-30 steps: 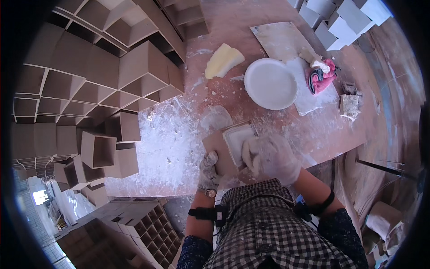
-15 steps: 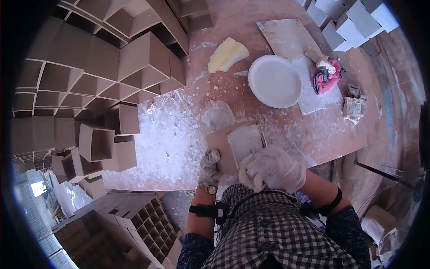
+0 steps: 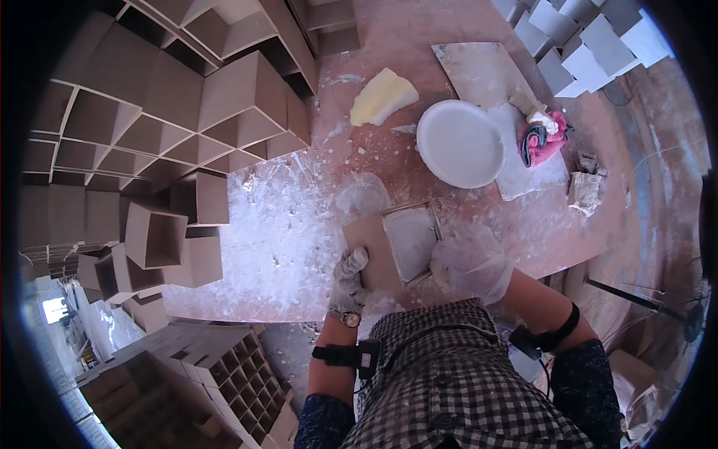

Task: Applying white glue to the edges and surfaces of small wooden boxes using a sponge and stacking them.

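Observation:
A brown cardboard box (image 3: pixel 376 249) rests on the table near its front edge, with a white-coated panel (image 3: pixel 412 241) framed by raised edges on its right part. My left hand (image 3: pixel 347 280), in a grey-white knit glove, grips the box's left side with the thumb on top. Against the box's right edge is my right hand (image 3: pixel 471 260), in a loose translucent plastic glove. Its fingers look curled, and what they hold is hidden beneath them.
A white oval dish (image 3: pixel 461 144) stands beyond the box, beside a yellow foam piece (image 3: pixel 384 97). On a whitened board (image 3: pixel 486 71) lies a pink and dark cloth (image 3: pixel 544 140). Stacked open cardboard boxes (image 3: pixel 157 236) line the left; white boxes (image 3: pixel 572 56) stand far right.
My right hand has moved right and away from me, from the box's near corner to its right edge. The whitish pad under its fingers no longer shows. My left hand keeps its grip.

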Tool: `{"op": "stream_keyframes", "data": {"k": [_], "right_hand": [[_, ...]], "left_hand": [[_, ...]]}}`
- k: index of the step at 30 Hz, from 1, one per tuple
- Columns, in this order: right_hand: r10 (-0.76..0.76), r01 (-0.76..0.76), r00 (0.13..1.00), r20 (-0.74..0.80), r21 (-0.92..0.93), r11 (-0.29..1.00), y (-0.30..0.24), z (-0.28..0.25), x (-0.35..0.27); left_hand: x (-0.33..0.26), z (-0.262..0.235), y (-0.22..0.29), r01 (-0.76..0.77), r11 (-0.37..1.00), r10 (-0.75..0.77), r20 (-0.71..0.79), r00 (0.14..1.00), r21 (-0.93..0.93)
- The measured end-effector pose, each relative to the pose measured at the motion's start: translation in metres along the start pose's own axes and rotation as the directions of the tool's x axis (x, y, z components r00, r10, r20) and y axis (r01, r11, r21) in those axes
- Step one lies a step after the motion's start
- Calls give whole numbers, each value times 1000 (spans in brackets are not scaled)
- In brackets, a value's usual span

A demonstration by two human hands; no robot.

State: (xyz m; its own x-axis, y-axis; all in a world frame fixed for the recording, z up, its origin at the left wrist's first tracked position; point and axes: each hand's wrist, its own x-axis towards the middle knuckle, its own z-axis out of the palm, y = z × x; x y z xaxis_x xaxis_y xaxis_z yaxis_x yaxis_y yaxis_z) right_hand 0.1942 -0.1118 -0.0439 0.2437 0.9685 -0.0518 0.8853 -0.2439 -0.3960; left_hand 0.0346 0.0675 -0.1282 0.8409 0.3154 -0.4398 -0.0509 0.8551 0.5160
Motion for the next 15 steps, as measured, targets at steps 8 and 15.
{"op": "stream_keyframes", "data": {"k": [8,15], "right_hand": [[424,-375,862,278,913,163,-64,-23,28],[41,-51,997,72,137,989,-18,-25,6]], "left_hand": [[3,-13,0,2,996,-9,-77,997,-84],[2,1,4,-6,1000,6,-18,1000,29]]}}
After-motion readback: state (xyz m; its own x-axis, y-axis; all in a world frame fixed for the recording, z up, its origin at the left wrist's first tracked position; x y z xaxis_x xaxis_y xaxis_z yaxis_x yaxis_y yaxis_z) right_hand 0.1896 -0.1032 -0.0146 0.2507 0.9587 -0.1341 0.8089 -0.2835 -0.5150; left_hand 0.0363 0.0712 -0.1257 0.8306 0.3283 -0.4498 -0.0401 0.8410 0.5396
